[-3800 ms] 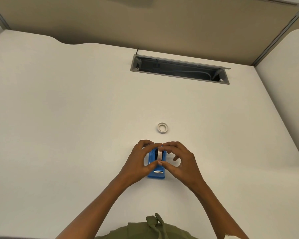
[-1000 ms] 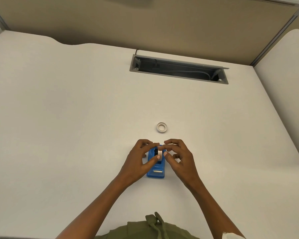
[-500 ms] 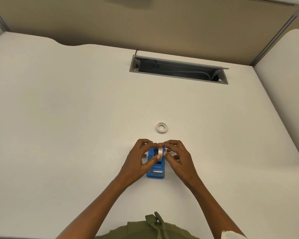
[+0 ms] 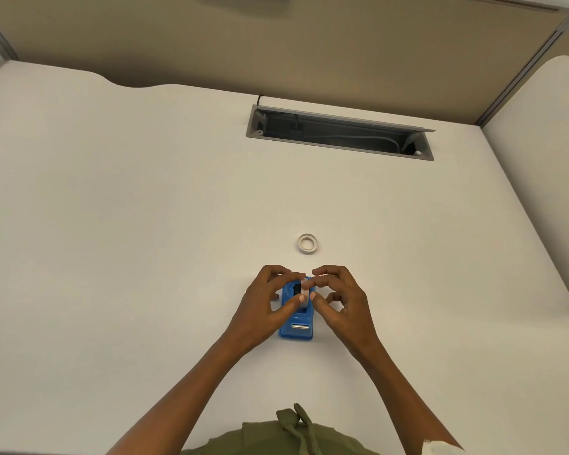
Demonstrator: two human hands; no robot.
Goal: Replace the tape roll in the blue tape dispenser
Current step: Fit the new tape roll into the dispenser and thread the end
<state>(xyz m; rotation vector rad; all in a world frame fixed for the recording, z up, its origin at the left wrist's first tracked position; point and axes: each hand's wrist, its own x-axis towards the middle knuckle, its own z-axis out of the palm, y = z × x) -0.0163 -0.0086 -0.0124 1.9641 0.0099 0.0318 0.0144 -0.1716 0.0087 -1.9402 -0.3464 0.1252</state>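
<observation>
Both hands were pinched on a tape roll (image 4: 304, 292) held on edge over the cradle of the blue tape dispenser (image 4: 295, 330), left hand (image 4: 266, 307) and right hand (image 4: 341, 300) meeting above it. A second ring (image 4: 308, 243) lay apart on the surface (image 4: 145, 224). The black hub seemed offset; forced down crooked, the roll might jam.

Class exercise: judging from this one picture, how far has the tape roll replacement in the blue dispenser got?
Looks done: a bare ring lies apart on the desk, possibly the old core. In hand: the left hand and right hand pinch a tape roll over the blue dispenser. Left: seating it and threading to the cutter.
</observation>
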